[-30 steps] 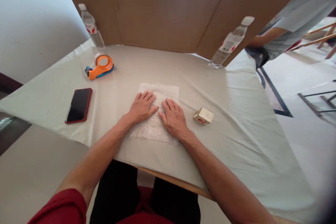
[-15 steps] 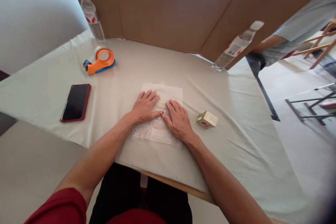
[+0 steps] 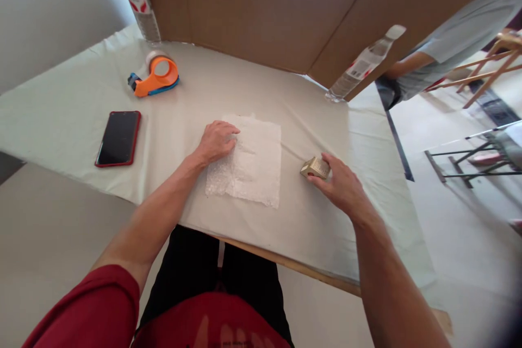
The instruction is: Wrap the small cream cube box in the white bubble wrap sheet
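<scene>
A sheet of bubble wrap (image 3: 259, 160) lies flat on the cloth-covered table in front of me. My left hand (image 3: 219, 140) rests on its upper left part, fingers loosely bent and thumb apart from them. To the right of the sheet, my right hand (image 3: 340, 182) grips a small gold-coloured box (image 3: 316, 167) between thumb and fingers. The box looks slightly tilted, and its right end is covered by the hand.
A phone with a red case (image 3: 119, 138) and an orange tape dispenser (image 3: 157, 79) lie at the left. Water bottles stand at the back left (image 3: 141, 5) and back right (image 3: 365, 65), against a brown cardboard panel (image 3: 261, 11). Beyond it, a person in grey (image 3: 460, 32) is partly visible.
My right hand has left the bubble wrap, moved right and closed on the small box. My left hand has shifted slightly left on the wrap, its fingers now more bent.
</scene>
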Motion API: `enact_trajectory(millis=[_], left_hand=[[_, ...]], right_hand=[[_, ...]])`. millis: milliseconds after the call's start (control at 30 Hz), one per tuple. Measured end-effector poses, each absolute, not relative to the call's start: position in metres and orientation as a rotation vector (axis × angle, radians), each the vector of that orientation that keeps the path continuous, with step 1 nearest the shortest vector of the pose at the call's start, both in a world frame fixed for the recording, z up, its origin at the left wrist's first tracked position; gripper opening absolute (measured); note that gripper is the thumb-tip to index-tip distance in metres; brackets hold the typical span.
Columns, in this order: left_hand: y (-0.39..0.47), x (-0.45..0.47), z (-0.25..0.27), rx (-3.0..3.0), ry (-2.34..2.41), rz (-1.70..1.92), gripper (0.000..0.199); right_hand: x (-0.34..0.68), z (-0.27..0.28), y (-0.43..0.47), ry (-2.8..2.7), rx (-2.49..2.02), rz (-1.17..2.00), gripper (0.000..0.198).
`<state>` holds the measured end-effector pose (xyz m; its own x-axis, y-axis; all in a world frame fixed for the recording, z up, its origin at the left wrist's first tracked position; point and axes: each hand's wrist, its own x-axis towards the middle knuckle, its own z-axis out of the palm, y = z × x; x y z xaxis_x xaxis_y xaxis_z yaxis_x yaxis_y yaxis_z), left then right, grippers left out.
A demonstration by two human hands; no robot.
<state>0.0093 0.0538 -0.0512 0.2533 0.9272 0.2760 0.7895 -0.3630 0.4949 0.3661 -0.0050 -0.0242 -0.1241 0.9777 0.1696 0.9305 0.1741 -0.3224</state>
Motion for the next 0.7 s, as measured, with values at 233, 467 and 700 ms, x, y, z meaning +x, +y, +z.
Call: enact_trajectory(millis=[233, 467, 700], left_hand=[[0.051, 0.011, -0.052, 2.37, 1.431, 0.64, 0.033], [0.049, 0.01, -0.051, 2.387, 1.424, 0.607, 0.033], [0.049, 0.009, -0.049, 2.389, 1.391, 0.598, 0.034]], right_hand=[[0.316, -0.007, -0.015, -1.934, -1.528, 0.401, 0.05], [0.237, -0.021, 0.012, -2.287, -1.114, 0.601, 0.049], [0.24, -0.051, 0.022, -2.257, -1.109, 0.799, 0.066]])
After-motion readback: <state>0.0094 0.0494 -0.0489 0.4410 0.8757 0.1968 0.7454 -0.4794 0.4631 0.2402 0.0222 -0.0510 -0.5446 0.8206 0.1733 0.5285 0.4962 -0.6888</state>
